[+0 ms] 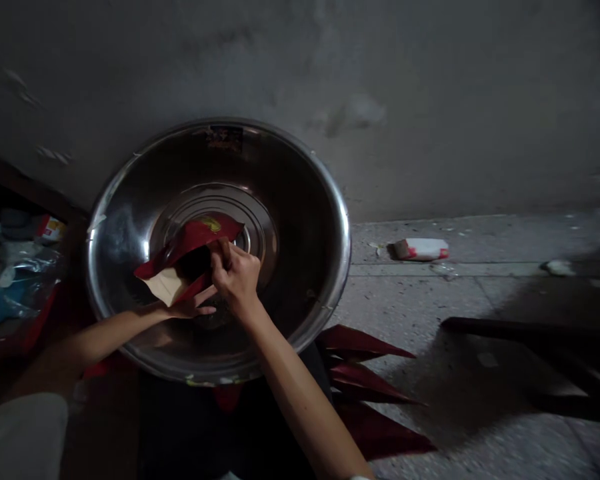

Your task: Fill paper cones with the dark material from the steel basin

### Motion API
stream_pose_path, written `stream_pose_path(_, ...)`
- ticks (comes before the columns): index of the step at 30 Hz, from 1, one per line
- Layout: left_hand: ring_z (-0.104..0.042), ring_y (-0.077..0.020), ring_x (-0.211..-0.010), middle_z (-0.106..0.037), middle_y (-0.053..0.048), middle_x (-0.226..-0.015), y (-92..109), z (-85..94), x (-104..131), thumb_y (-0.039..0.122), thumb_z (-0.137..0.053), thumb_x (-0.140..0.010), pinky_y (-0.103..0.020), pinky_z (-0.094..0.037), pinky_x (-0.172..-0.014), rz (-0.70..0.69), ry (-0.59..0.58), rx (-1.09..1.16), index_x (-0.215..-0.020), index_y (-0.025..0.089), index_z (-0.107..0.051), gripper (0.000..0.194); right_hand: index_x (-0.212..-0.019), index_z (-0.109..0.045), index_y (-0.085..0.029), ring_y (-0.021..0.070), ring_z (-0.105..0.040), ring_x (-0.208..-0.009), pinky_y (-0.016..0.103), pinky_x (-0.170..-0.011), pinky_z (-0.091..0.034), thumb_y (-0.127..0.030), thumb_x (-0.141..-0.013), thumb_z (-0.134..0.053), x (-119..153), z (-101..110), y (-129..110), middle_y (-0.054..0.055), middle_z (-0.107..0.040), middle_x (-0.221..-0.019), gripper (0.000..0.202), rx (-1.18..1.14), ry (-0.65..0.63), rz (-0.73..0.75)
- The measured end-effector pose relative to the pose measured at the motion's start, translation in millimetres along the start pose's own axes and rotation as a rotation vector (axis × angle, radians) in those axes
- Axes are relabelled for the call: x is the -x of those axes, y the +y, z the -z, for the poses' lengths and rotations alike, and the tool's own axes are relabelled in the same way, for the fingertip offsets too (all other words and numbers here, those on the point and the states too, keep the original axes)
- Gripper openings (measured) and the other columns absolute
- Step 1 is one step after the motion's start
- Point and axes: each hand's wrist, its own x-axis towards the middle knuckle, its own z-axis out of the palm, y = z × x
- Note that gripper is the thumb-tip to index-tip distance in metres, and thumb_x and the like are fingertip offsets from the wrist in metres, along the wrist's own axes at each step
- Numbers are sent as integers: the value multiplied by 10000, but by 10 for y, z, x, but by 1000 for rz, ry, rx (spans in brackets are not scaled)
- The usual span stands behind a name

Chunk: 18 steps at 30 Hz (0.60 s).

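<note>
A red bag with a yellow mark lies tilted inside a large shiny metal basin. Its mouth gapes towards me, dark inside, with a pale cream inner flap showing. My right hand is closed at the right side of the mouth, fingers curled on the bag's edge. Under the lower edge, my left hand supports the bag. Some of its fingers stretch out to the right, while others are hidden by the bag. What the bag contains is too dark to make out.
Several pointed red pieces stick out beside the basin at lower right. A white-and-red packet lies on the speckled floor near the grey wall. Dark bars stand at right; plastic-wrapped items are at left.
</note>
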Motion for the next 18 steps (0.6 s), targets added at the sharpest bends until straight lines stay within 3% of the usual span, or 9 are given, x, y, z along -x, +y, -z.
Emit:
stream_pose_path(3, -265, -272, -1497, -274, -182, -1637, 5, -114, -20, 333, -517, -980, -342, -154, -1233, -54, -102, 5, -1530, -15, -312, 682, -1071, -745, -200, 149, -735, -791, 181, -683, -485, -257, -977, -482, -30, -8, 5, 58, -776, -885, 285, 15, -1, 10)
stream_pose_path(9, -321, -299, -1486, -418, -188, -1568, 51, -271, -14, 433, -514, -978, -380, -114, -1255, -313, -146, -50, -1479, 21, -450, 651, -939, -762, -207, 147, -708, -692, 193, -607, -433, -310, -1019, -399, -84, -18, 18, 47, -747, -757, 386, -3, 61, 5)
stream_pose_path(14, -280, -332, -1500, -348, -198, -1602, 171, -363, -28, 490, -463, -992, -382, -86, -1253, -317, -142, 15, -1502, -6, -404, 714, -910, -771, -205, 142, -689, -638, 203, -570, -392, -330, -1019, -400, -128, -14, 46, 47, -731, -714, 406, 7, 60, 7)
stream_pose_path(18, -239, -303, -1518, -294, -181, -1632, 289, -371, -49, 552, -373, -1005, -334, -79, -1250, -292, -222, 77, -1533, -1, -358, 765, -919, -779, -213, 140, -688, -636, 204, -571, -384, -331, -1016, -406, -150, -22, 56, 43, -734, -711, 403, -6, 80, -5)
